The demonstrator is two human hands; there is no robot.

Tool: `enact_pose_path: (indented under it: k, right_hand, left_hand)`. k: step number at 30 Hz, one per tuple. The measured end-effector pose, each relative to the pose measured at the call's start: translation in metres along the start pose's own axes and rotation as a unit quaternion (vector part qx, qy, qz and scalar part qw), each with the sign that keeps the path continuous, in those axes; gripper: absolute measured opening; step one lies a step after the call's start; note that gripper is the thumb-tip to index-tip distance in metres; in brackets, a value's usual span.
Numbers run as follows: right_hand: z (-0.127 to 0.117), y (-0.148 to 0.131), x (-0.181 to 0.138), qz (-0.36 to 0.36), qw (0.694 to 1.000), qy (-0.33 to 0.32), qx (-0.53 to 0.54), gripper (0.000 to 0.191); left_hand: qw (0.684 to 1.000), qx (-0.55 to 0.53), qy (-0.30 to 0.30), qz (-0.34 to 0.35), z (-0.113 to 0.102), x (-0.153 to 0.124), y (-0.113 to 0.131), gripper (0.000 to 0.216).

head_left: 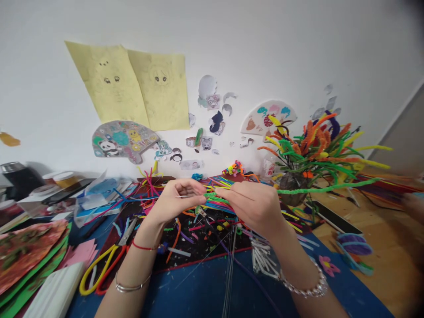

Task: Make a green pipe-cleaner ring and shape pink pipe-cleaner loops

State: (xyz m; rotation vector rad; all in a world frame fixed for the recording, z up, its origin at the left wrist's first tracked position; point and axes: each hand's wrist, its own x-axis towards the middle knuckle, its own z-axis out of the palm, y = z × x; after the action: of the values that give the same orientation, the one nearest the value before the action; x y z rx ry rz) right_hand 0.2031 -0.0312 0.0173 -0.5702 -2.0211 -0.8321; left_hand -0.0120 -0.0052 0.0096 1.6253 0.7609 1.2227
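Observation:
A long green pipe cleaner stem (308,191) runs sideways through my hands, its far end reaching right past the vase. My right hand (253,205) is closed around it, knuckles up. On the left, my left hand (180,198) pinches the stem's near end between thumb and fingers. Thin pale strands, like thread or fine wire, show at my left fingers and hang down over the blue table front (198,287). Beneath my hands, many loose coloured pipe cleaners (179,238) cover a dark mat.
Scissors with yellow and red handles (112,265) lie left of my left forearm. A vase (293,185) of pipe cleaner flowers stands at the back right, near a phone (333,217). White sticks (263,260) sit by my right wrist. Another person's hand (414,203) is blurred at far right.

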Motion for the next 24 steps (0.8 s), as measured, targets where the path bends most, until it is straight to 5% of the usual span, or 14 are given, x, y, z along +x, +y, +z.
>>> enact_pose_path:
  k: [4, 7, 10, 17, 24]
  right_hand:
    - [0.001, 0.002, 0.000, 0.006, 1.000, 0.002, -0.012, 0.023]
    - [0.002, 0.003, -0.001, 0.012, 1.000, 0.011, -0.024, 0.022]
    - [0.002, 0.005, -0.003, 0.016, 0.999, 0.009, -0.030, 0.021]
    - [0.000, 0.006, -0.003, 0.035, 0.999, -0.002, -0.025, 0.022]
    - [0.008, 0.004, -0.003, 0.011, 0.999, -0.006, -0.035, 0.023]
  left_hand:
    - [0.963, 0.208, 0.055, 0.162, 0.003, -0.004, 0.007, 0.006]
    - [0.920, 0.321, 0.102, 0.198, 0.006, -0.004, 0.005, 0.012]
    - [0.921, 0.330, 0.106, 0.175, 0.011, -0.003, 0.000, 0.023]
    - [0.977, 0.164, 0.109, 0.083, 0.013, 0.000, -0.002, 0.029]
    - [0.989, 0.079, 0.125, 0.000, 0.015, 0.007, -0.008, 0.038]
